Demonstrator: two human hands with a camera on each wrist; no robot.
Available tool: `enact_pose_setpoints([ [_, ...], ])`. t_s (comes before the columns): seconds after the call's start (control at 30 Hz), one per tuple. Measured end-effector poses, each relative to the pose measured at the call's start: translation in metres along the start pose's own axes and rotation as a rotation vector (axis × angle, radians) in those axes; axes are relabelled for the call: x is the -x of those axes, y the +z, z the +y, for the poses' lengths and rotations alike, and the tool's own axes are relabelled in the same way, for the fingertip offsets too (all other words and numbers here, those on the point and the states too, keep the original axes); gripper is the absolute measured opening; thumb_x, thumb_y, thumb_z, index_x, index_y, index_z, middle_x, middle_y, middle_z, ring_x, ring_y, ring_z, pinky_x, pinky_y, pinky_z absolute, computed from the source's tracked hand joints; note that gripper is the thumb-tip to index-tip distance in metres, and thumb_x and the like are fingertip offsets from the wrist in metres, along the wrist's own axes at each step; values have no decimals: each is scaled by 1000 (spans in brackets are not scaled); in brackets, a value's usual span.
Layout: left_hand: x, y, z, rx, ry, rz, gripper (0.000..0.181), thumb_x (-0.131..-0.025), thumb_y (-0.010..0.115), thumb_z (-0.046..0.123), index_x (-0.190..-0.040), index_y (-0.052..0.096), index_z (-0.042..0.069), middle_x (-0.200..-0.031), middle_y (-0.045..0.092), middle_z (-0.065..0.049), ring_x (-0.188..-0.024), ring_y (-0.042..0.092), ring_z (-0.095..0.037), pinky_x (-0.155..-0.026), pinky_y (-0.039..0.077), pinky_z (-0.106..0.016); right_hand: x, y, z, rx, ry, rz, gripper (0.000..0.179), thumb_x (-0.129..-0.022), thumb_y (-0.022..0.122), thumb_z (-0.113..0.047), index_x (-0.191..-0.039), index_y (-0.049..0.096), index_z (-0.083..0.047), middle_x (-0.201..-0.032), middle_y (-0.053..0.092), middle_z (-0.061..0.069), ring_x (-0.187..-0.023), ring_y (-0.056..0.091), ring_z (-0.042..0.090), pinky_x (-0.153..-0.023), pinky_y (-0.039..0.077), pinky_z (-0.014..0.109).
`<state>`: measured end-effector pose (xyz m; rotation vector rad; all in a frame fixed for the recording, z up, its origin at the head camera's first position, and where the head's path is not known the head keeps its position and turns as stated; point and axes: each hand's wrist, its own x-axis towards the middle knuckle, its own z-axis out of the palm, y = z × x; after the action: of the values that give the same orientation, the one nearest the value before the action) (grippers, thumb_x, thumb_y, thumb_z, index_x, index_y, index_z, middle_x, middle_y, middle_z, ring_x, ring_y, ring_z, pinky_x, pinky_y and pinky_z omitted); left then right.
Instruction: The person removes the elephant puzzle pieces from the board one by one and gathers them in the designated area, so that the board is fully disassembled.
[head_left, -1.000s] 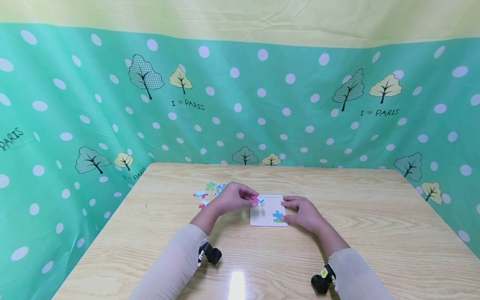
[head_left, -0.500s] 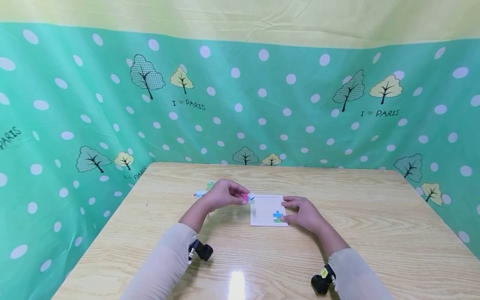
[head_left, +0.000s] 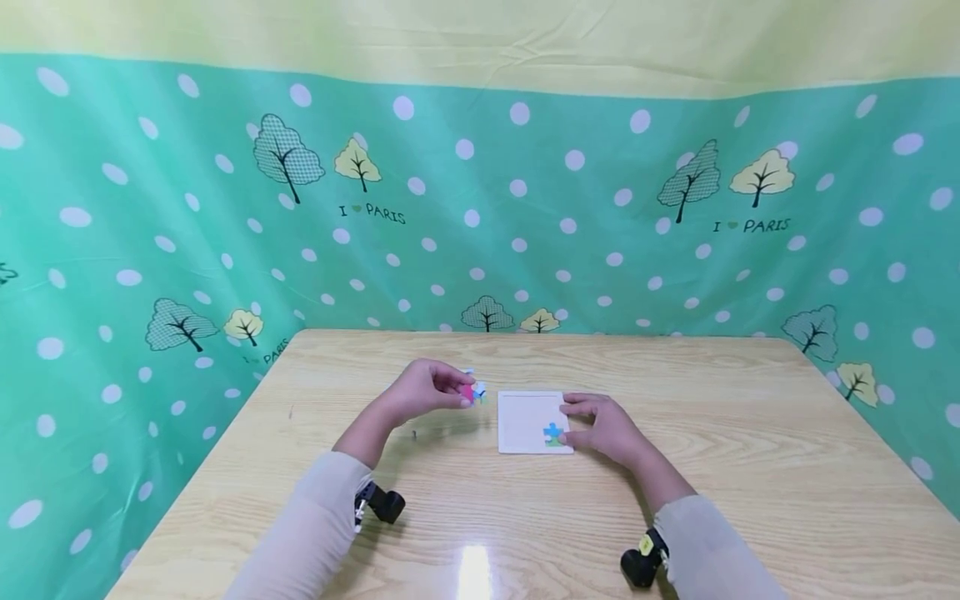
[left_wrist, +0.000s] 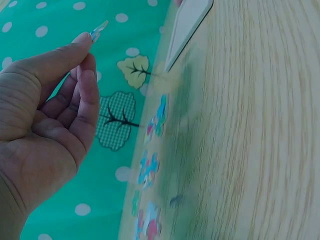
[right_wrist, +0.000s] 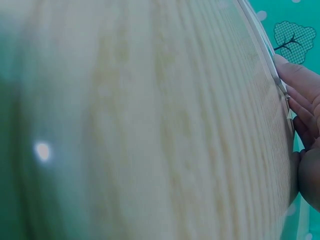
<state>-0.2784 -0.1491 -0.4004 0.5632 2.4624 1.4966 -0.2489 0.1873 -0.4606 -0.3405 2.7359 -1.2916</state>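
Observation:
My left hand pinches a jigsaw piece with pink, white and blue on it, raised above the table left of a white puzzle tray. In the left wrist view the piece stands edge-on between thumb and fingertips. The white puzzle tray lies flat, a blue and green jigsaw piece in its lower right corner. My right hand holds the tray's right side, thumb by that piece, fingers farther up the edge. Right wrist view: thumb on the tray's edge, other fingers bent.
Several loose jigsaw pieces lie on the table beyond my left hand, mostly hidden by it in the head view. A small dark speck is on the wooden table. A green dotted curtain hangs behind the table.
My left hand has moved left, away from over the tray, carrying the pink, white and blue piece. It now covers most of the loose pieces. The right hand and tray stay put.

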Motion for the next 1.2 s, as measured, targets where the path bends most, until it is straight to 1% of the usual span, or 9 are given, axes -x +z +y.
enact_pose_setpoints([
  [0.2, 5, -10, -11, 14, -38, 22, 29, -86, 83, 2, -114, 77, 0, -95, 75, -5, -86, 69, -16, -78, 59, -29, 0, 0, -1, -3, 0, -6, 51, -85, 87, -15, -130, 70, -1, -151, 55, 12, -146, 36, 43, -120, 28, 57],
  [0.33, 10, -14, -20, 3, -65, 35, 28, -87, 83, 5, -114, 77, 2, -95, 74, -4, -87, 68, -17, -78, 58, -30, 0, -1, -1, 11, -1, -5, 51, -85, 87, -15, -130, 70, -1, -151, 55, 12, -146, 36, 43, -120, 26, 58],
  [0.43, 14, -16, -26, -8, -70, 41, 27, -88, 82, 4, -114, 77, 2, -95, 74, -3, -87, 67, -17, -78, 58, -31, 0, -2, -2, 20, 3, -5, 51, -85, 87, -15, -130, 70, -1, -151, 55, 12, -146, 36, 43, -120, 26, 59],
  [0.57, 18, -17, -34, -47, -77, 49, 25, -88, 81, 2, -112, 77, 1, -94, 73, -3, -85, 64, -17, -75, 56, -28, 0, -2, -3, 20, 13, -6, 50, -85, 87, -15, -130, 70, -1, -151, 55, 12, -146, 36, 43, -120, 26, 58],
  [0.8, 21, -16, -44, -128, -127, 46, 27, -85, 84, 2, -111, 78, 3, -93, 71, -1, -82, 62, -16, -72, 55, -28, 0, -2, -4, 26, 14, -8, 52, -84, 88, -16, -131, 70, -1, -151, 55, 12, -146, 36, 42, -120, 26, 58],
  [0.93, 21, -16, -46, -165, -121, 68, 30, -83, 85, 0, -112, 77, 3, -90, 69, -2, -82, 63, -17, -73, 56, -30, -1, -2, -4, 20, 13, -7, 51, -84, 88, -15, -130, 70, -1, -151, 55, 11, -146, 36, 43, -120, 27, 58],
  [1.03, 21, -16, -46, -216, -107, 88, 27, -83, 84, 1, -109, 78, 2, -88, 70, -1, -82, 64, -17, -73, 56, -30, -1, -2, -4, 18, 12, -6, 51, -84, 88, -15, -130, 70, -1, -151, 55, 11, -146, 36, 43, -120, 27, 58],
  [1.1, 22, -16, -46, -246, -109, 100, 25, -83, 85, 1, -107, 79, 3, -87, 70, -1, -81, 63, -16, -73, 56, -29, -1, -2, -4, 17, 12, -6, 51, -84, 88, -16, -130, 70, -1, -151, 55, 11, -146, 36, 43, -120, 27, 58],
  [1.2, 22, -16, -46, -281, -107, 100, 23, -83, 84, 2, -106, 80, 3, -85, 70, 0, -78, 61, -16, -70, 54, -28, -1, -2, -4, 17, 15, -7, 52, -84, 88, -16, -130, 70, -1, -151, 55, 11, -146, 36, 42, -120, 26, 58],
])
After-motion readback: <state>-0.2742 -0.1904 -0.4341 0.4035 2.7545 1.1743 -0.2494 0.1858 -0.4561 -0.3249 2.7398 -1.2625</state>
